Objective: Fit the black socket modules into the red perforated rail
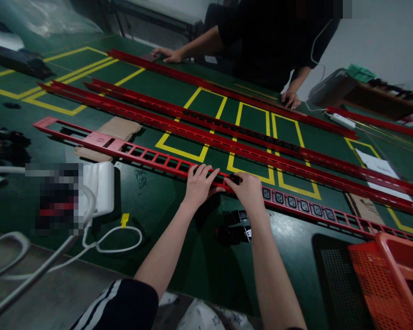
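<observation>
While the left hand (201, 183) lies across the red strip (114, 146) with its fingers fairly close together over the bars and its thumb at the near edge, the right hand (249, 190) works just beside it, thumb and forefinger narrowed on a small dark part (234, 178) at the strip (its exact shape is mostly hidden by the fingers). The strip runs slantwise over the green surface (179, 247), its left end resting on cardboard (119, 129) and its right stretch passing behind an orange basket (382, 275). Just right of the right hand, a row of black sockets (292, 201) sits in the strip's openings, while the openings left of the left hand show as bare frames. Near the right wrist, on the near side of the strip, loose black pieces (232, 229) lie on the surface. Beyond the strip are two more red rails, the nearer one (141, 113) slotted, the other carrying a dark line of parts (241, 130); yellow tape (236, 174) marks out boxes beneath them. Across the surface a person in dark clothing (261, 50) has both hands by a far rail (199, 82), and a white cable (137, 231) loops at the near left
</observation>
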The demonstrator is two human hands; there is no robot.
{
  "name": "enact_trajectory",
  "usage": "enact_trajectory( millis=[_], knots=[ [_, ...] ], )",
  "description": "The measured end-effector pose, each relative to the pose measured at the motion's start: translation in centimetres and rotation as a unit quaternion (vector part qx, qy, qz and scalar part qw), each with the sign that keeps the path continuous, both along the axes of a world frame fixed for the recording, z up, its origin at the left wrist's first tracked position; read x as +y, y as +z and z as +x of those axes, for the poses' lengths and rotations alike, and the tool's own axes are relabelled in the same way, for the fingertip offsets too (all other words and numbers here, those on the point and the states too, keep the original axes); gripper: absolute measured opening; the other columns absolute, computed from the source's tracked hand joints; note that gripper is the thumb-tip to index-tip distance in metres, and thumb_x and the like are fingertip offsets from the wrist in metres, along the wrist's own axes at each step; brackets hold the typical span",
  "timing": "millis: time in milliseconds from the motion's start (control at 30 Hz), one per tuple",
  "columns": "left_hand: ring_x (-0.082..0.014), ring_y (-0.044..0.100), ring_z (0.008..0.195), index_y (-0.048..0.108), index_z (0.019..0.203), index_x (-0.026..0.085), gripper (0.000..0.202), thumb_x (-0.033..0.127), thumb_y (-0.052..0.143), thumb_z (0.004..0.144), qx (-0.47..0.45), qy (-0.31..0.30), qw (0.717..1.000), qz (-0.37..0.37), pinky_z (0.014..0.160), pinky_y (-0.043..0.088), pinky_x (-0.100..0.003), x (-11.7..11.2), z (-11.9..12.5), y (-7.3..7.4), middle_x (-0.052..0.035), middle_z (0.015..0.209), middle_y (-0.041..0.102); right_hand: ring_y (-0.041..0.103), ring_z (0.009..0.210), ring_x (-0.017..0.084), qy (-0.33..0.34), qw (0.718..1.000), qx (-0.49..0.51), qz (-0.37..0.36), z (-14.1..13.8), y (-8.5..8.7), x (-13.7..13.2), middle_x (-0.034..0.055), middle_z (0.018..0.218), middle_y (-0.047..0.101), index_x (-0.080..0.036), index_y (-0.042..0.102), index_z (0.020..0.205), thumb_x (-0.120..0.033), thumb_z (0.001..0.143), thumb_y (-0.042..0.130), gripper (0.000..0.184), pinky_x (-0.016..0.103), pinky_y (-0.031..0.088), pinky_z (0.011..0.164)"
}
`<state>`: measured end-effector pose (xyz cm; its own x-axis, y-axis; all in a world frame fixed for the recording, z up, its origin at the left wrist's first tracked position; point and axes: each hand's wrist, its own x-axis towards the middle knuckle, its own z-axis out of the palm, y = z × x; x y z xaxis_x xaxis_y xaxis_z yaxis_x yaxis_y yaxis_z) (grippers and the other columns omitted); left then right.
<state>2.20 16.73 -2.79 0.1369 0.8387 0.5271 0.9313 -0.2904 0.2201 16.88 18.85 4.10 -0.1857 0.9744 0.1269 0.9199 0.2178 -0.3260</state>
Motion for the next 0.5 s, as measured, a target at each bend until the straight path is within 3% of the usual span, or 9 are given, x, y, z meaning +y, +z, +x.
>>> enact_trajectory(
  millis=[200,500],
  knots=[
    [-0.0261,0.055,0.108,0.060,0.118,0.022,0.054,0.060,0.055,0.078,0.002,0.004,1.000,0.000,0.098,0.033,-0.044,0.0,0.0,-0.1,-0.0099,0.114,0.064,0.064,0.080,0.026,0.007,0.999,-0.033,0.016,-0.3,0.3,-0.2,0.0139,0.082,0.071,-0.011,0.071,0.086,-0.036,0.076,0.068,0.027,0.034,0.046,0.070],
    [-0.0277,0.053,0.111,0.059,0.119,0.021,0.051,0.053,0.057,0.080,0.003,-0.002,1.000,-0.017,0.098,0.033,-0.046,0.0,-0.1,-0.1,-0.0106,0.116,0.063,0.059,0.086,0.029,0.011,0.993,-0.107,0.051,-1.2,-0.7,-0.8,0.0160,0.085,0.067,-0.011,0.070,0.085,-0.038,0.077,0.068,0.028,0.037,0.047,0.070]
  ],
)
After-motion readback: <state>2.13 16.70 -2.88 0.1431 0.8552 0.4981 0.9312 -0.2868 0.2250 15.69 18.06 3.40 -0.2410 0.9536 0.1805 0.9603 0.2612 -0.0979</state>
